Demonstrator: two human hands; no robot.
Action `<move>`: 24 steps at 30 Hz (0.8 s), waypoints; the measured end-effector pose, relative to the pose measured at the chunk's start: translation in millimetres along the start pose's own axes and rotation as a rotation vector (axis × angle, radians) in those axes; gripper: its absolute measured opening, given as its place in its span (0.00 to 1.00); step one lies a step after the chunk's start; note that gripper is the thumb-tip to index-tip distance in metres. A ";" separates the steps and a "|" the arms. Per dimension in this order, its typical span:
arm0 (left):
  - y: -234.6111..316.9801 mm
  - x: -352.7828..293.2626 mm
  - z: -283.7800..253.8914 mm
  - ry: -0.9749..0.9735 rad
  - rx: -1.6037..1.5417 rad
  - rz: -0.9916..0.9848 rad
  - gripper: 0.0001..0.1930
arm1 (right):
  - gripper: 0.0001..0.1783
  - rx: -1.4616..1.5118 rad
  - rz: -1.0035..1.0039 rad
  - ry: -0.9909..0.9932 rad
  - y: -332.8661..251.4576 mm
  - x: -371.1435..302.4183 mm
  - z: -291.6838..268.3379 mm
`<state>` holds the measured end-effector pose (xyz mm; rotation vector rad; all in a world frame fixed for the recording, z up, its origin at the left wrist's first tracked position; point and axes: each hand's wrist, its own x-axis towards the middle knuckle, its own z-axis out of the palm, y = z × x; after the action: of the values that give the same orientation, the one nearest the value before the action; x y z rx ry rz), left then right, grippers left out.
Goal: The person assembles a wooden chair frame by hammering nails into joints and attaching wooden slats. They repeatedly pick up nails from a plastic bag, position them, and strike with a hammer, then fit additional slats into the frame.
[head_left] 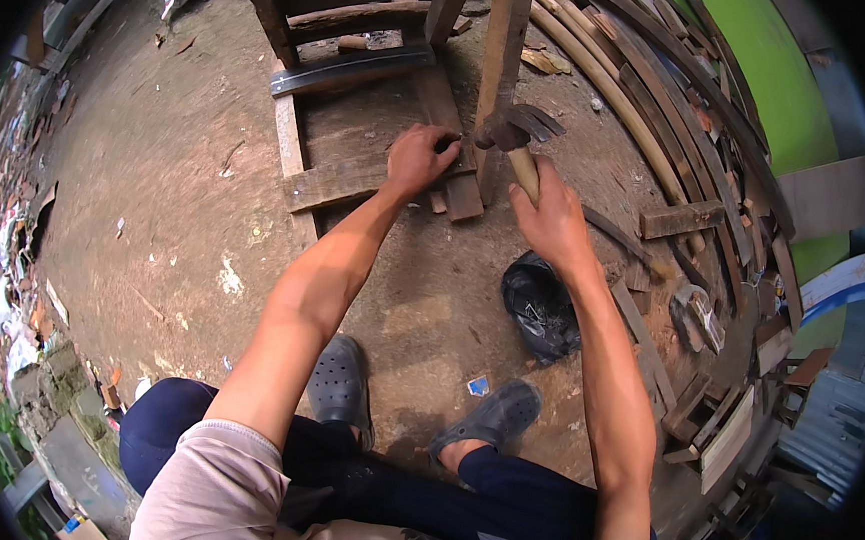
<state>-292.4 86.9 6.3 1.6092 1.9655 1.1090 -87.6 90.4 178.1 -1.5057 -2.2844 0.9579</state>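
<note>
My right hand [556, 219] grips the wooden handle of a claw hammer [524, 171], its metal head raised just right of the plank's end. Over the right end of a wooden crosspiece [333, 187], my left hand [423, 159] has its fingers pinched together; what they hold, if anything, is too small to name. This crosspiece lies over two side rails of a ladder-like wooden frame [284, 124] on the ground. Farther along the frame is a dark slat [356, 69]. An upright wooden post [505, 44] stands beside the hammer head.
A black plastic bag [540, 313] with thin metal pieces, apparently nails, lies beside my right forearm. Long poles and boards [654, 115] are piled at the right, with a short wood block [681, 219] near them. Wood scraps [722, 431] lie lower right; rubble lines the left edge.
</note>
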 end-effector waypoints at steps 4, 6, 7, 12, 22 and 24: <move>-4.2 2.1 4.0 -0.005 0.052 0.043 0.12 | 0.22 -0.068 0.031 0.038 4.0 26.7 36.0; -7.4 1.4 5.1 0.020 0.041 0.053 0.11 | 0.22 -0.126 0.057 0.014 4.5 34.5 48.1; -9.0 0.5 6.0 0.030 0.041 0.060 0.11 | 0.21 -0.142 0.058 0.004 7.7 38.2 53.4; -10.5 0.3 3.9 0.011 0.041 0.078 0.12 | 0.20 -0.148 0.048 0.034 9.2 42.5 63.1; -10.6 -1.2 2.4 -0.004 0.024 0.095 0.11 | 0.19 -0.119 0.033 0.029 10.4 42.9 70.2; -7.1 -1.2 1.8 -0.006 0.008 0.101 0.11 | 0.19 -0.051 0.028 0.101 11.0 39.6 73.3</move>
<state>-295.4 86.1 -0.5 1.7313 1.9062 1.1338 -135.7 99.8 109.8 -1.5733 -2.2380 0.8168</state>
